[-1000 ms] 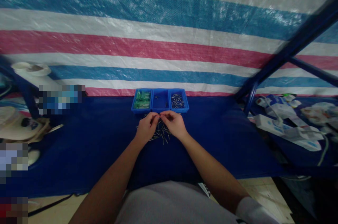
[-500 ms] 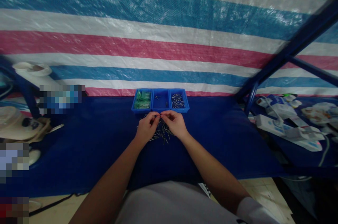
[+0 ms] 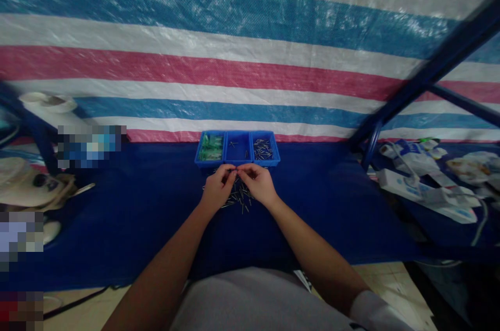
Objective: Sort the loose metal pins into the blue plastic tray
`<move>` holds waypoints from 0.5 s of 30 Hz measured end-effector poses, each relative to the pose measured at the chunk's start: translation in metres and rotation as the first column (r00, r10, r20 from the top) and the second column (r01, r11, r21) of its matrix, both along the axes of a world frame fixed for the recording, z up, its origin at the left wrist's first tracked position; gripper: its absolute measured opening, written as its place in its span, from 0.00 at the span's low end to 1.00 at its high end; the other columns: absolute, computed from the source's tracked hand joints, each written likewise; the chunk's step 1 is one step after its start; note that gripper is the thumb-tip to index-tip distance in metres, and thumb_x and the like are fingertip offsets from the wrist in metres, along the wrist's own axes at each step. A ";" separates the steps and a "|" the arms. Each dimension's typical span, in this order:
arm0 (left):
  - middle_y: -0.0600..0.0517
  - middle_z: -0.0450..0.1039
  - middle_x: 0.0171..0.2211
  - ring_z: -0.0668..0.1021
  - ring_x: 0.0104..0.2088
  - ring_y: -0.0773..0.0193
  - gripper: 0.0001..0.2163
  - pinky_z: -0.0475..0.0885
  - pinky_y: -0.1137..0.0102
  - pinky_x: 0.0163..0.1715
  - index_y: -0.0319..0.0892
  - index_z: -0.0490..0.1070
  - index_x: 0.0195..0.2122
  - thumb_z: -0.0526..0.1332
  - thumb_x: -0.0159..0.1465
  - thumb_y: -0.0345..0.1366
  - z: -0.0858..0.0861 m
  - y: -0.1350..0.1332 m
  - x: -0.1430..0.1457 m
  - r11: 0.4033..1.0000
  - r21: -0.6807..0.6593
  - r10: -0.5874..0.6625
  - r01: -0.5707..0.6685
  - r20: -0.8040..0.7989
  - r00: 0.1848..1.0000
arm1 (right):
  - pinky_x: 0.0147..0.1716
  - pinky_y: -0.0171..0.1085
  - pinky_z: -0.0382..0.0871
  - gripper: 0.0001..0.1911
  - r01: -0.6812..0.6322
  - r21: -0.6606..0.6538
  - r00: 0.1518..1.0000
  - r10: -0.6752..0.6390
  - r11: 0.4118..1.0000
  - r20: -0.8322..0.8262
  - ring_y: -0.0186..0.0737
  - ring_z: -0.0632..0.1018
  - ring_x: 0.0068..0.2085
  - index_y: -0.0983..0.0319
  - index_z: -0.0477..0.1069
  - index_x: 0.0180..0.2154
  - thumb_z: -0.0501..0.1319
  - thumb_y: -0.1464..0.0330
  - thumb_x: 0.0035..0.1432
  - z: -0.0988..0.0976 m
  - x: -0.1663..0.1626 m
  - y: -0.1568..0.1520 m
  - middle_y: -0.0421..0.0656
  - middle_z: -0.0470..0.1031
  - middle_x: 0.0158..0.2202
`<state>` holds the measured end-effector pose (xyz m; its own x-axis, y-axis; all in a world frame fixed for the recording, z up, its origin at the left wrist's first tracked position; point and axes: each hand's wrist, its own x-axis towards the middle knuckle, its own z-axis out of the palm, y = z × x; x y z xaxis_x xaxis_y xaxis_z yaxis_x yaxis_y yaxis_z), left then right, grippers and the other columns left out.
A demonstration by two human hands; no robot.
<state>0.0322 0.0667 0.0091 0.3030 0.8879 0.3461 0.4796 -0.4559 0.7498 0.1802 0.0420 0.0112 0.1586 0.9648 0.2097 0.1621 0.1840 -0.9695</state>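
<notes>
My left hand (image 3: 219, 183) and my right hand (image 3: 258, 181) meet at the fingertips, each in a pinch. Whatever lies between the fingers is too small to make out. Below and between them a pile of thin, dark metal pins or screws (image 3: 241, 200) is spread on the blue tabletop (image 3: 156, 216), partly covered by the hands. Just behind stands a blue divided tray (image 3: 237, 163). Its left compartment has small green-and-clear pieces (image 3: 211, 147). A few thin pieces (image 3: 233, 143) lie in the middle one, and many slender metal pieces (image 3: 263, 150) fill the right one.
On the right lie a white power strip (image 3: 425, 195), cables and plastic bags (image 3: 472, 167) beside a blue metal frame (image 3: 375, 138). To the left are a white tube (image 3: 54, 112) and a beige object (image 3: 31, 185). A striped plastic sheet (image 3: 250, 71) hangs behind the table.
Almost nothing differs. Both hands stay together over the pile, with only a very slight shift of the fingertips.
</notes>
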 end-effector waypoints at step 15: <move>0.55 0.71 0.25 0.72 0.24 0.69 0.13 0.64 0.74 0.27 0.42 0.71 0.36 0.51 0.67 0.42 0.001 0.000 -0.001 1.000 0.009 -0.021 0.022 -0.040 0.999 | 0.30 0.35 0.70 0.07 0.034 0.045 0.995 -0.038 0.998 0.091 0.38 0.77 0.30 0.61 0.76 0.36 0.62 0.67 0.54 0.003 -0.001 -0.002 0.43 0.78 0.31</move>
<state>0.0311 0.0669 0.0101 0.3357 0.8778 0.3418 0.4986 -0.4735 0.7261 0.1791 0.0399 0.0144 0.1711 0.9484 0.2668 0.2568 0.2185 -0.9414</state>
